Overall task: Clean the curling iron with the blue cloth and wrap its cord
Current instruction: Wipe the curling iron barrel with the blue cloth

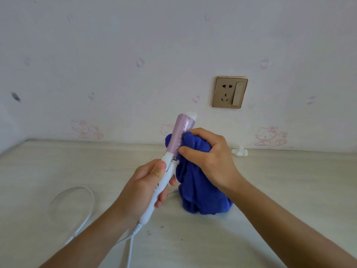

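Observation:
My left hand [146, 182] grips the white handle of the curling iron [178, 136], which tilts up and to the right, its pink barrel ending in a white tip. My right hand [210, 153] holds the bunched blue cloth [199, 192] against the right side of the barrel; the cloth's lower part hangs down to the table. The iron's white cord [85, 215] leaves the handle's bottom and lies in a loose loop on the table at the left.
The pale wooden table [289, 180] runs up to a white wall with cartoon stickers. A gold wall socket with a switch [229, 92] sits above the table. A small crumpled white scrap [240, 151] lies by the wall at the right.

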Demonstrator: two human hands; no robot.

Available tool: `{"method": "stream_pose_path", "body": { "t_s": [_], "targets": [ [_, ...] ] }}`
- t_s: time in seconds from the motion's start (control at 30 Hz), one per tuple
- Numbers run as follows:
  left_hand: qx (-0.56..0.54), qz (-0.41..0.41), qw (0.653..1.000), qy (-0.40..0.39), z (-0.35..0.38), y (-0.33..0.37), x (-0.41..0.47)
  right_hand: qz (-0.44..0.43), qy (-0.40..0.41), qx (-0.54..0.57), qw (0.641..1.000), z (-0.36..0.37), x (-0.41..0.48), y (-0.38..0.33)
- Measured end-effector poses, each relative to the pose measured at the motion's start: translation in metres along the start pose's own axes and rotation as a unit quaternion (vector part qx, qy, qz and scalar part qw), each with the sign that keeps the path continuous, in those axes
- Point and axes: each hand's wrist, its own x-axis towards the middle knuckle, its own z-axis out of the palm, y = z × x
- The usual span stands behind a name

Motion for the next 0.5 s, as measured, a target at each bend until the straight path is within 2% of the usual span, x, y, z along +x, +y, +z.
{"method": "stream_pose_path", "body": {
  "t_s": [0.23,0.5],
  "targets": [
    [-0.002,0.001,1.000,0.004,-0.001,-0.011,-0.005,0.016,-0.055,-0.034,0.998,-0.001,0.003,0.007],
    [-0.037,0.041,0.998,0.016,0.013,-0.025,-0.004,-0.040,0.038,-0.043,0.998,-0.018,0.012,0.014]
  ]
}}
